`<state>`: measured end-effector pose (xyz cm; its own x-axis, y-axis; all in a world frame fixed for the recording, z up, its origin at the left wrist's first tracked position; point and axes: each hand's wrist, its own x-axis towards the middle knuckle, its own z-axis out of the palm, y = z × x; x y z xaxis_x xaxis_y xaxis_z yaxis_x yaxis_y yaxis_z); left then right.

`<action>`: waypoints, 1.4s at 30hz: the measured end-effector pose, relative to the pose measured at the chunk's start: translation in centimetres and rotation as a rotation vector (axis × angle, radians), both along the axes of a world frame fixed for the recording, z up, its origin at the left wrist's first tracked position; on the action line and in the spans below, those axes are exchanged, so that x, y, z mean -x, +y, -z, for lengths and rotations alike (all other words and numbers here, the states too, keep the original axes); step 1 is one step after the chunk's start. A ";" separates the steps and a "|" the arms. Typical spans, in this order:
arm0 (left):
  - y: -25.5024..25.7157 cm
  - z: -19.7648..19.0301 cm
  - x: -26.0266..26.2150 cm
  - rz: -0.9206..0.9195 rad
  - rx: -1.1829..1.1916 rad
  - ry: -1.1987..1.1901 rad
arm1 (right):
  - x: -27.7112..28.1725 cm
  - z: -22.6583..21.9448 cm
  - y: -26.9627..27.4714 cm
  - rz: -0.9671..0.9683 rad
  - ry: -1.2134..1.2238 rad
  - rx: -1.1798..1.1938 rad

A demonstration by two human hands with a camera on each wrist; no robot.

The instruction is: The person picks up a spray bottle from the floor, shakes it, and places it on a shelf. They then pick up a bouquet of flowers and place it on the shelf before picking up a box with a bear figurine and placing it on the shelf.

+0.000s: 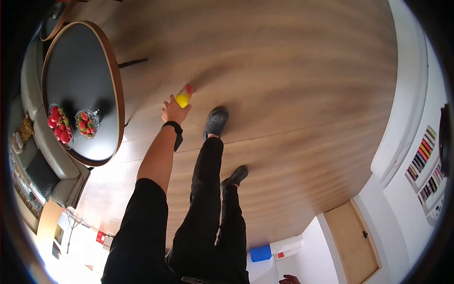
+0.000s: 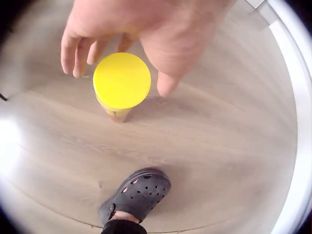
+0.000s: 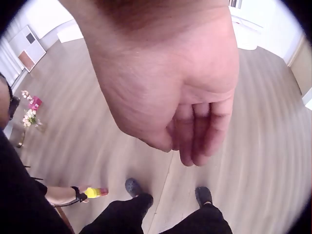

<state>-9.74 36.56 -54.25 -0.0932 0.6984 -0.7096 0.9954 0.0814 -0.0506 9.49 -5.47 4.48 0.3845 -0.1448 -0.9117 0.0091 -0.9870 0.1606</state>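
A canister with a round yellow lid (image 2: pixel 122 80) stands over the wooden floor, its reddish lower end pointing down. My left hand (image 1: pixel 175 110) reaches down beside it. In the left wrist view the thumb is to the right of the lid and the spread fingers (image 2: pixel 68 56) are to its left, with a gap showing between thumb and lid. My right hand (image 3: pixel 170 92) hangs in the air well away from the canister, fingers loosely bent, nothing in it; in the head view only a bit of it shows at the bottom edge.
A round dark table (image 1: pixel 78 57) at the left bears two glass bowls of red fruit, the larger bowl (image 1: pixel 60 127) nearer the sofa (image 1: pixel 52 156). My feet in grey clogs (image 1: pixel 217 122) are close to the canister. A shelf of books (image 1: pixel 421 156) and a wooden door (image 1: pixel 352 241) are at the right.
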 end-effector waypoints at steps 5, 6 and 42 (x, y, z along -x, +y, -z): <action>0.0 4.7 -0.2 -0.040 0.013 0.023 | -0.2 2.5 1.7 0.060 0.001 0.087; -0.1 5.6 -0.2 -0.053 -0.001 0.028 | -0.2 2.6 1.5 0.060 -0.004 0.085; -4.1 -17.5 -6.0 0.517 0.141 0.030 | 7.7 4.5 -16.7 0.385 -0.265 -0.384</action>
<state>-3.72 32.46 -36.78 0.2165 0.5568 -0.8019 0.9017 -0.4290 -0.0545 1.81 -22.19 -0.05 0.5911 0.0014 -0.8066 -0.3519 -0.8993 -0.2595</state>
